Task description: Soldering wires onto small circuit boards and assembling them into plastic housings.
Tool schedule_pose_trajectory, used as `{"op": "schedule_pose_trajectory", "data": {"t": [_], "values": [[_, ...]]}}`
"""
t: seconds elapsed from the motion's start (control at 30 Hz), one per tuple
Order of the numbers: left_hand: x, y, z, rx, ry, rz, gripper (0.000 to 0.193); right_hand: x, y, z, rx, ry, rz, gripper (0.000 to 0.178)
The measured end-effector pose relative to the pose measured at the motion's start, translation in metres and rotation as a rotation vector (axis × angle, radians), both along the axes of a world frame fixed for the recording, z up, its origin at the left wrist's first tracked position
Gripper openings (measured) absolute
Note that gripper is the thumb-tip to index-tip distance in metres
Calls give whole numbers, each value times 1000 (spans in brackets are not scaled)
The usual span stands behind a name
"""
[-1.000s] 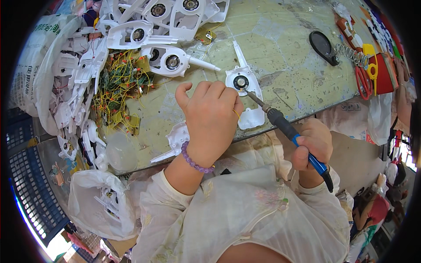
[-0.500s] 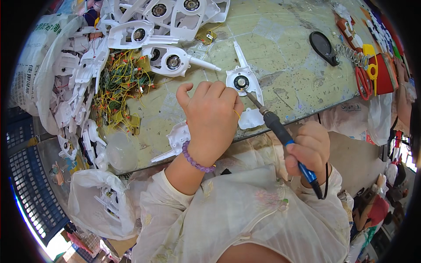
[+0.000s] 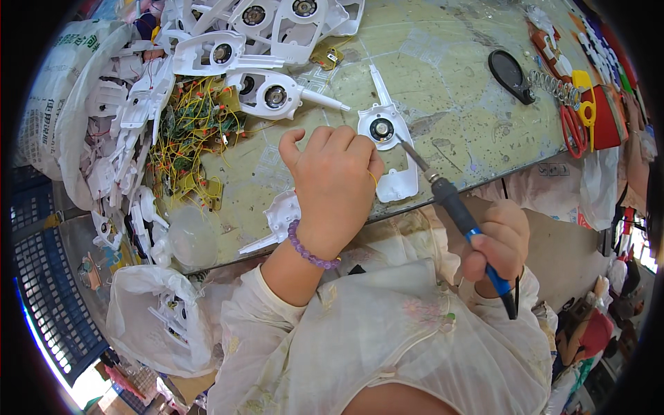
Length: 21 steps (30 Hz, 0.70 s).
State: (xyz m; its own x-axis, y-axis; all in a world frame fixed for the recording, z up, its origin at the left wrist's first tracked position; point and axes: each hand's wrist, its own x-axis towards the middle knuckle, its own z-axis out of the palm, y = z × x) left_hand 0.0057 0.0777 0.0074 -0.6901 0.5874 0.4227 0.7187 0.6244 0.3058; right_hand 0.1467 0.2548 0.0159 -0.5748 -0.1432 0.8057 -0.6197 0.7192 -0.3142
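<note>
My right hand (image 3: pixel 499 242) is wrapped round the blue-and-black handle of a soldering iron (image 3: pixel 453 204). Its tip is at the right rim of a small round speaker (image 3: pixel 382 129); I cannot tell whether they touch. That speaker sits in a white plastic housing (image 3: pixel 398 183) with a long narrow stem, lying near the table edge. Just left of it, my left hand (image 3: pixel 332 176) is closed, back upward, with its fingertips hidden. A short yellow strand shows by its index finger; what the fingers hold cannot be made out. Another white housing piece (image 3: pixel 282 213) lies partly behind my left wrist.
White housings with speakers (image 3: pixel 270 97) pile up at the far left, beside a tangle of green circuit boards with yellow wires (image 3: pixel 197 128). A plastic bag of white parts (image 3: pixel 162 321) is at lower left. Black oval part (image 3: pixel 508 72), spring (image 3: pixel 553 86) and red-handled scissors (image 3: pixel 573 131) lie right.
The soldering iron has shifted right, its tip moving from the speaker's lower edge to its right rim. My right hand moved slightly right and down with it. My left hand stays nearly still.
</note>
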Motion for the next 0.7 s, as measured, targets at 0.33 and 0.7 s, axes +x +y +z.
{"op": "schedule_pose_trajectory", "data": {"t": [0.33, 0.7], "values": [[1, -11, 23, 1, -52, -47, 14, 6, 6, -8, -157, 1, -134, 17], [1, -13, 19, 138, -240, -126, 9, 6, 6, -10, -208, 6, -141, 14]]}}
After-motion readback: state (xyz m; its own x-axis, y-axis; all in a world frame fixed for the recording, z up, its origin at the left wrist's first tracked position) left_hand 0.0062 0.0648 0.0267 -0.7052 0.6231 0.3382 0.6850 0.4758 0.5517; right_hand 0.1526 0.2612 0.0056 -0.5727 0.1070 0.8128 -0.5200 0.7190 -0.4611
